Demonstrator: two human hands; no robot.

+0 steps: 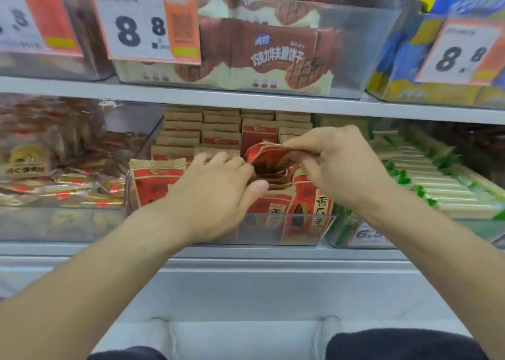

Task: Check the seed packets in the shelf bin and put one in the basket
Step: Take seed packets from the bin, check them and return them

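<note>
Two hands in shelf bin (314, 223). Left hand (216, 193) flat, open, pressing packets (157, 182) aside. Right hand (338, 165) pinching bent red seed packet (270, 158) by top edge. Packet looks light, crinkly, soft; pinch sealed rim. Basket not visible.

Bright, even store light with few shadows; soft motion blur throughout, wide-angle bending at the edges.

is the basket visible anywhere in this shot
No, only shelves, clear bins and both hands show: the right hand pinches a seed packet in the bin.
</note>
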